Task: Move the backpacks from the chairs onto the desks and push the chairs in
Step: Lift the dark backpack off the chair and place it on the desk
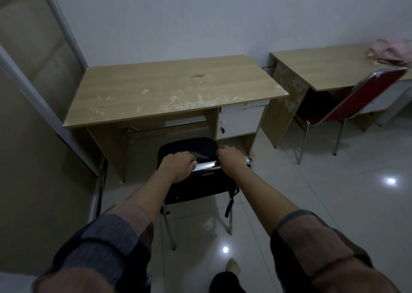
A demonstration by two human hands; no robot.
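A black backpack (189, 146) sits on the seat of a black chair (200, 187) with a chrome top rail (206, 166). The chair stands pulled out in front of the near wooden desk (169, 91). My left hand (177, 166) and my right hand (233, 157) reach over the rail, fingers curled into the backpack's top edge. A strap (229, 205) hangs down at the chair's right rear leg. At the right, a pink backpack (392, 51) lies on the second desk (330, 69), and a red chair (356, 100) stands tucked under it.
A framed partition panel (40, 47) leans along the left, close to the near desk's left end. The near desk has a white drawer unit (240, 120) under its right side. Glossy tiled floor (312, 192) stretches to the right. My foot (233, 268) is behind the chair.
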